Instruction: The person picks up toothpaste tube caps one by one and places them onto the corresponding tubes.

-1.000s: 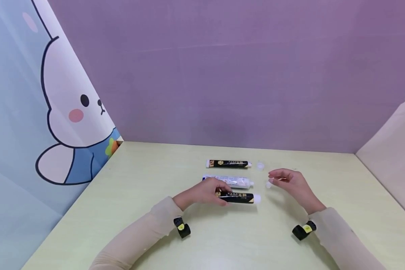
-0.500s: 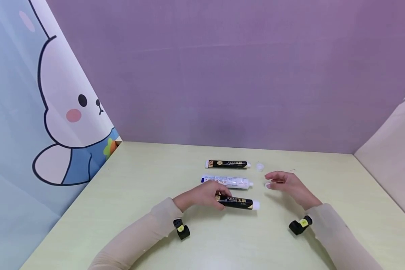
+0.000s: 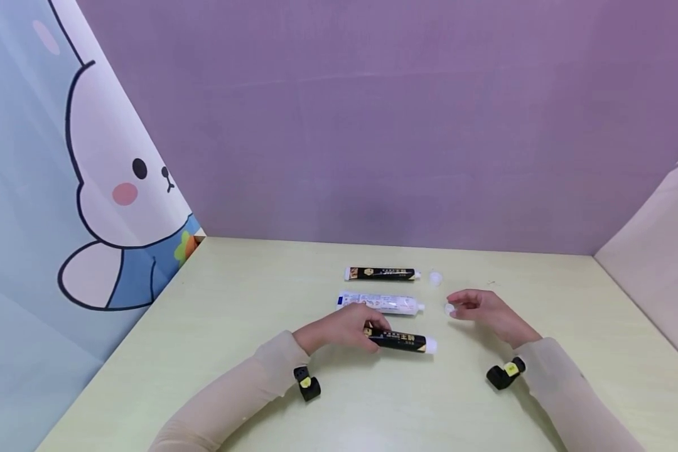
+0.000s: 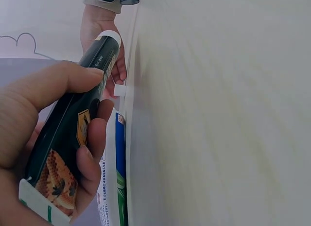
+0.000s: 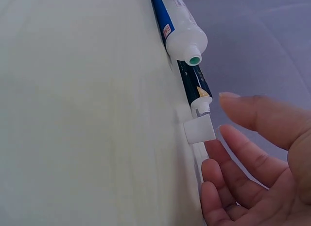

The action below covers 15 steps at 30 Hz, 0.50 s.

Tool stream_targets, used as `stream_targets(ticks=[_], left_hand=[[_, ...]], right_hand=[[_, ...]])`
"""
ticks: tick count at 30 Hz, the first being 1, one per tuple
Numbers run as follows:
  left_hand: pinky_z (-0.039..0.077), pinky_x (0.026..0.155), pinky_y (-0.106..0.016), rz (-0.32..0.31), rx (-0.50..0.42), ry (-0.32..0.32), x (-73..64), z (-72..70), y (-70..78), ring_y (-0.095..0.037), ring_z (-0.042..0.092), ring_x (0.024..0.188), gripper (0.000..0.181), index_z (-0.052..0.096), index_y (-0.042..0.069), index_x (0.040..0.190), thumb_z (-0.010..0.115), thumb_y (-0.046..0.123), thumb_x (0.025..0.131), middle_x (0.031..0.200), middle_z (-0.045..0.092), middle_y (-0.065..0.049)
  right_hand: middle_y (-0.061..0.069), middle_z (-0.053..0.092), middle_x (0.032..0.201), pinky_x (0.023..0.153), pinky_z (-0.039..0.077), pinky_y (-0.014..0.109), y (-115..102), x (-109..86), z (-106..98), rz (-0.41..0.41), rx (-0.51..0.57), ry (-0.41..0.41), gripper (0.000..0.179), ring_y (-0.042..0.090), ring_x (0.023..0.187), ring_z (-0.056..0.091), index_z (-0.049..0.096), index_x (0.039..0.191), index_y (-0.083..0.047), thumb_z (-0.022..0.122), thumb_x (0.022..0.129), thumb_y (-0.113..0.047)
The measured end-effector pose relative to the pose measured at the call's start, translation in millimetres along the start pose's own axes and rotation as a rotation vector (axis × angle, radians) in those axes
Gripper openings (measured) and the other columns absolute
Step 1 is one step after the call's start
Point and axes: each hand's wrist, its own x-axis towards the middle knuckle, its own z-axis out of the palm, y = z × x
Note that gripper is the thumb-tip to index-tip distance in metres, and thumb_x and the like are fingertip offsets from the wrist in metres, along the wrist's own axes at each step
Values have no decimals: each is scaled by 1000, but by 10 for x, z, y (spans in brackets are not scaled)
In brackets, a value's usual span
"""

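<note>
My left hand (image 3: 344, 326) grips a black toothpaste tube (image 3: 403, 341) whose white cap is on and points right. In the left wrist view the thumb lies along the tube (image 4: 63, 126) with fingers curled beneath. At right, my right hand (image 3: 486, 311) is beside a small white cap (image 3: 449, 309). The right wrist view has this cap (image 5: 199, 130) standing on the table just off the fingertips, thumb and fingers spread apart. A white toothpaste tube (image 3: 392, 304) lies uncapped, its nozzle (image 5: 194, 60) facing the cap.
Farther back on the pale table (image 3: 271, 282) lies another black toothpaste tube (image 3: 384, 274), uncapped, with a clear-white cap (image 3: 435, 278) off its nozzle end. A purple backdrop (image 3: 373, 125) rises behind the table; a rabbit-print curtain (image 3: 107, 207) hangs on the left.
The left hand has brought the black tube slightly nearer to me, its capped end dipping. The right hand's fingers have come away from the small white cap, which stands on the table.
</note>
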Motion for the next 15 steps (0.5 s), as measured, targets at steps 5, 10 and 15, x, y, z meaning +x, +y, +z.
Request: stream_targets(ticks=[5, 10, 15], left_hand=[[43, 77, -17, -14, 2, -15, -4, -13, 22, 0, 53, 81, 35, 70, 10, 105, 78, 10, 70, 91, 68, 7], [43, 76, -18, -40, -18, -24, -16, -24, 37, -1, 52, 81, 35, 70, 10, 104, 79, 10, 70, 90, 67, 8], [43, 76, -17, -47, -23, -23, -17, -25, 39, -1, 52, 80, 35, 70, 9, 104, 79, 10, 70, 89, 67, 8]], right_hand=[[14, 60, 114, 79, 46, 21, -1, 20, -13, 21, -24, 6, 48, 13, 93, 54, 54, 124, 6, 70, 85, -17], [12, 61, 111, 78, 46, 21, 21, 27, -35, 25, -20, 2, 47, 13, 92, 55, 55, 122, 6, 71, 84, -16], [10, 62, 104, 76, 47, 21, 12, 31, -36, 20, -17, -16, 44, 13, 89, 55, 55, 120, 7, 70, 84, -12]])
